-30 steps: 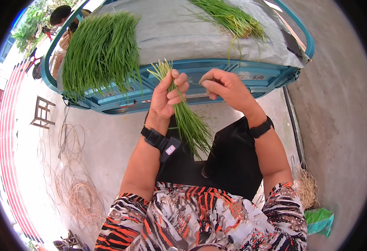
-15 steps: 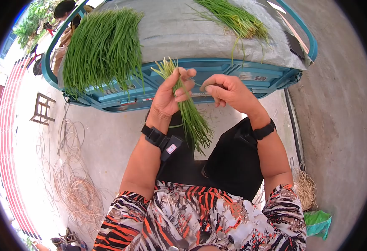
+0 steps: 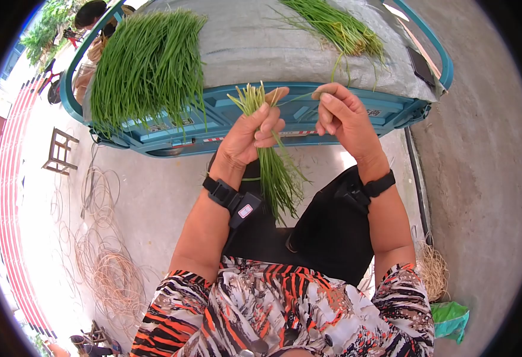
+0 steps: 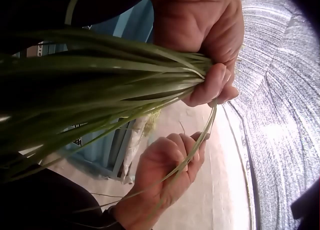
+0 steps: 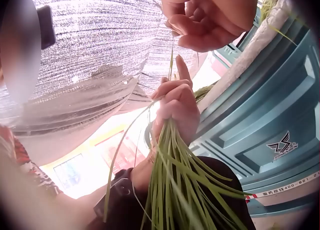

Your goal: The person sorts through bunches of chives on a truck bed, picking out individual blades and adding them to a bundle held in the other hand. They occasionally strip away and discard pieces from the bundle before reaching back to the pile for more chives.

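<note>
The left hand (image 3: 255, 134) holds a bunch of green stalks (image 3: 277, 187) above the person's lap, its fingers curled round the stalks just below their pale cut ends, while the forefinger sticks out straight toward the other side. The long leaves fall from under the grip toward the knees. The right hand (image 3: 345, 118) pinches a thin green strand (image 3: 297, 97) between thumb and forefinger, with the remaining fingers loosely bent and holding nothing.

Compared with half a second ago, the right hand is farther out to the right and a little higher, so the gap between the hands is wider and more of the strand shows, running nearly straight across to the bunch. The left hand and its bunch sit slightly farther right as well, and the leaves hang more steeply than they did a second ago.

Beyond the hands, the large heap of green stalks (image 3: 148, 68) and the smaller pile (image 3: 339, 28) lie where they did, apart from each other on the grey sheet (image 3: 249, 44) over the blue vehicle bed (image 3: 399, 108). A dark flat object (image 3: 420, 65) rests near the sheet's right edge. On the floor stand a wooden stool (image 3: 62, 152) and, nearer the person, a tangle of pale strips (image 3: 112, 273).
</note>
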Demonstrator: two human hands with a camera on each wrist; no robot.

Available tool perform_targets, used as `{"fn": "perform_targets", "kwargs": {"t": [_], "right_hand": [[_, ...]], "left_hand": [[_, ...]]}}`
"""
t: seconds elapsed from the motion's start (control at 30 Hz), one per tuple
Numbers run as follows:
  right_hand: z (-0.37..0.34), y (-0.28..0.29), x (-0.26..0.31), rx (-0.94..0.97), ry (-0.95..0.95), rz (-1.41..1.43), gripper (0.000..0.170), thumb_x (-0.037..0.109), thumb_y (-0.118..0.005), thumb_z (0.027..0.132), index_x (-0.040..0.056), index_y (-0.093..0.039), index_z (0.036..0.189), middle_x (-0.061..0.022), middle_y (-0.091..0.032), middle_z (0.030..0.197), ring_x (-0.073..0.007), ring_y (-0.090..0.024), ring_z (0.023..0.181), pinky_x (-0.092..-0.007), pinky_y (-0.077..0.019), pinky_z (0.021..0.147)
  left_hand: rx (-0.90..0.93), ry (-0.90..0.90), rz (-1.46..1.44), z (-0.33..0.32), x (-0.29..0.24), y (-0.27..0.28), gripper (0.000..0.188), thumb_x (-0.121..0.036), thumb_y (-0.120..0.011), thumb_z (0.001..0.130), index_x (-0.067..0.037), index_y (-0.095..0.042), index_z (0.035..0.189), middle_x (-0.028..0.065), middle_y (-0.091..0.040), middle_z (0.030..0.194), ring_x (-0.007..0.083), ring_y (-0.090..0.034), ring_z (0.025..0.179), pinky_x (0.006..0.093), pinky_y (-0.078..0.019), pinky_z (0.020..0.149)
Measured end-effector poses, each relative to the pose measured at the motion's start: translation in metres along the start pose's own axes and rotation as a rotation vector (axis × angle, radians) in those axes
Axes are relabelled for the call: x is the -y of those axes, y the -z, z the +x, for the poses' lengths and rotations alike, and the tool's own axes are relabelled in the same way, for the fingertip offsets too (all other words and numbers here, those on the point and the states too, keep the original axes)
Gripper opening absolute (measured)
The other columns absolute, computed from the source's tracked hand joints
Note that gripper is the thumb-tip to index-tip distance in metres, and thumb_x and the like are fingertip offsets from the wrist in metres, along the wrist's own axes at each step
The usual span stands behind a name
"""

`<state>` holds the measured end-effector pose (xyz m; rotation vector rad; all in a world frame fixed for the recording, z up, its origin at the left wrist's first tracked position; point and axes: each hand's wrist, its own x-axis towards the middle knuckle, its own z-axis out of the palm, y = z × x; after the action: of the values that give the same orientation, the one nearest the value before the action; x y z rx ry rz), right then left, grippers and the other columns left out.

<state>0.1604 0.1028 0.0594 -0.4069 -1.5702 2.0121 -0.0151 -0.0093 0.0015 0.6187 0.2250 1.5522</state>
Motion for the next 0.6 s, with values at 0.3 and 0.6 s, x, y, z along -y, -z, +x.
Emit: {"fn": "perform_targets", "kwargs": {"t": [0.3, 0.6], "right_hand": [[0.003, 0.014, 0.001, -0.042, 0.108, 0.198, 0.017, 0.016, -0.052, 0.094, 0.0035, -0.059, 0.105, 0.0011, -0.049, 0.064, -0.0073, -0.044, 0.052, -0.0273, -0.0456, 0.055], [-0.002, 0.022, 0.006, -0.04, 0.166, 0.267, 0.017, 0.015, -0.05, 0.095, 0.0036, -0.058, 0.105, 0.0014, -0.048, 0.065, -0.0078, -0.044, 0.053, -0.0274, -0.0449, 0.054]], "left_hand": [[-0.051, 0.026, 0.027, 0.0, 0.001, 0.003, 0.034, -0.02, -0.042, 0.099, 0.001, -0.042, 0.126, -0.0017, -0.041, 0.066, 0.0033, -0.031, 0.055, 0.0143, -0.0303, 0.039], [-0.054, 0.015, 0.043, -0.003, -0.001, 0.007, 0.021, -0.021, -0.043, 0.099, -0.003, -0.055, 0.1, -0.0022, -0.043, 0.066, 0.0031, -0.033, 0.055, 0.0147, -0.0311, 0.039]]}}
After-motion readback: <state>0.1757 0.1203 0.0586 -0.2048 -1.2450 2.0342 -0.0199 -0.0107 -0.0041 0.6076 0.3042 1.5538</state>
